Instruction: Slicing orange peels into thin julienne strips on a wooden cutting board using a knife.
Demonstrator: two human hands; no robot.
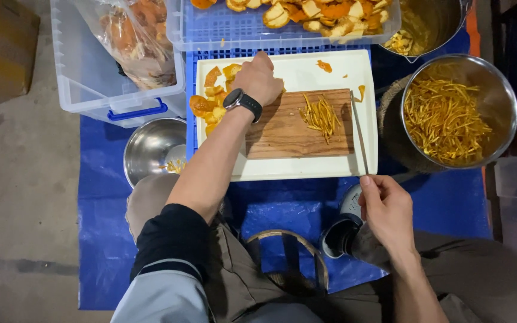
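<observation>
Where tarp [450, 203] covers concrete floor [19, 197]

steel bowl of peel strips [450, 116] right of hands | empty steel bowl [151, 146] left | clear bin [100, 90] far left

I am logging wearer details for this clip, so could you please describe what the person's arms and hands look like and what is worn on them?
Both hands are bare. The left hand has a dark smartwatch with a black strap at the wrist, and a dark sleeve with a grey section is pushed up above the elbow. The right hand and forearm show no watch or sleeve.
</observation>
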